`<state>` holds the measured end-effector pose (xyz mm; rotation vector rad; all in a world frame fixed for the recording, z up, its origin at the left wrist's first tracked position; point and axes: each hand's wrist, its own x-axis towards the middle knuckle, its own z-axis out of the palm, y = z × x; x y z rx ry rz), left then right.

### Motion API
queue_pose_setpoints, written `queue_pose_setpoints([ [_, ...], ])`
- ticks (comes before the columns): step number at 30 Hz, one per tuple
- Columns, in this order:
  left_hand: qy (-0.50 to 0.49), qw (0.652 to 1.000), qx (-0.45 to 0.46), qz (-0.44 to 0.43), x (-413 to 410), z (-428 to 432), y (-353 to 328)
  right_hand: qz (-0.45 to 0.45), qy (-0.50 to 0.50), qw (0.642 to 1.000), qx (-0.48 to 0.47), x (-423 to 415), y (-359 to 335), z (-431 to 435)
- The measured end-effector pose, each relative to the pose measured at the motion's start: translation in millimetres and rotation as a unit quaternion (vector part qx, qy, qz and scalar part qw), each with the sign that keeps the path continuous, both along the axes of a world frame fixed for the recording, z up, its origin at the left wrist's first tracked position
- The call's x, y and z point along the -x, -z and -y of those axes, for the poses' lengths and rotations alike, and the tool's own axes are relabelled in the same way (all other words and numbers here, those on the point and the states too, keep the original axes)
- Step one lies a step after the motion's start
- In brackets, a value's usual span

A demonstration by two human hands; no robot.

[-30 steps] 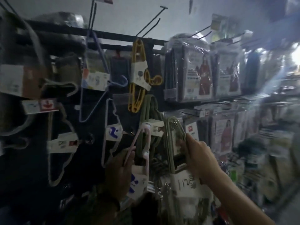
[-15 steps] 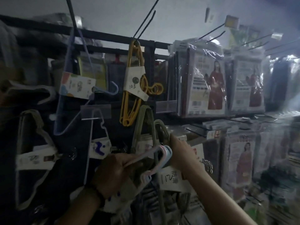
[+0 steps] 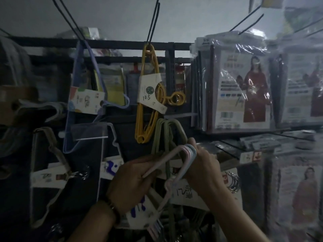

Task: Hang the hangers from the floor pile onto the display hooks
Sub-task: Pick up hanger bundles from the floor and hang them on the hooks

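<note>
Now the pink and blue hangers [image 3: 188, 151] are held as one bunch in the lower middle of the frame, just in front of the green hangers [image 3: 164, 137]. The pink bar is gripped by the left hand [image 3: 129, 182], fingers curled round it. The bent top is gripped by the curled fingers of the right hand [image 3: 204, 170]. Yellow hangers [image 3: 148, 105] are hung on a hook [image 3: 153, 23] above them.

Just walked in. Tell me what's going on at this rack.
A person is stocking a dim display wall with hangers. Both hands hold a pastel hanger bundle: the left hand grips its pink arm, the right hand its bend, close to olive hangers already hanging. Yellow hangers hang from a hook above. The bundle looks not yet hooked.
</note>
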<state>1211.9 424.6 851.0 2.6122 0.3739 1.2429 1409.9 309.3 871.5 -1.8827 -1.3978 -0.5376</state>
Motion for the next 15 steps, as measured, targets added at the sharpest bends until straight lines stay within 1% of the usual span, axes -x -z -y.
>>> queue_pose_setpoints([
  [1, 0.000, 1.000, -0.006, -0.001, -2.9, -0.4, -0.1, -0.012, 0.005, 1.000, 0.007, -4.6, 1.3, -2.7],
  [3, 0.003, 1.000, 0.008, -0.012, -9.8, -0.7, -0.2, -0.033, 0.008, 0.999, 0.019, -13.8, 1.7, -9.4],
  [6, -0.031, 0.999, 0.012, -0.013, -16.5, -6.2, 1.3, -0.011, 0.006, 0.999, 0.035, -22.5, 3.5, -31.3],
  [9, -0.065, 0.997, 0.045, 0.004, -13.1, -20.8, 7.5, 0.010, 0.034, 0.997, 0.062, -26.6, 2.5, -58.0],
  [12, -0.073, 0.994, 0.081, 0.022, -2.1, -32.0, 13.6, 0.001, 0.045, 0.997, 0.070, -29.7, 0.3, -80.5],
  [15, -0.082, 0.991, 0.098, 0.028, 13.5, -45.4, 22.2, 0.019, 0.064, 0.995, 0.073, -31.8, 0.1, -102.9],
])
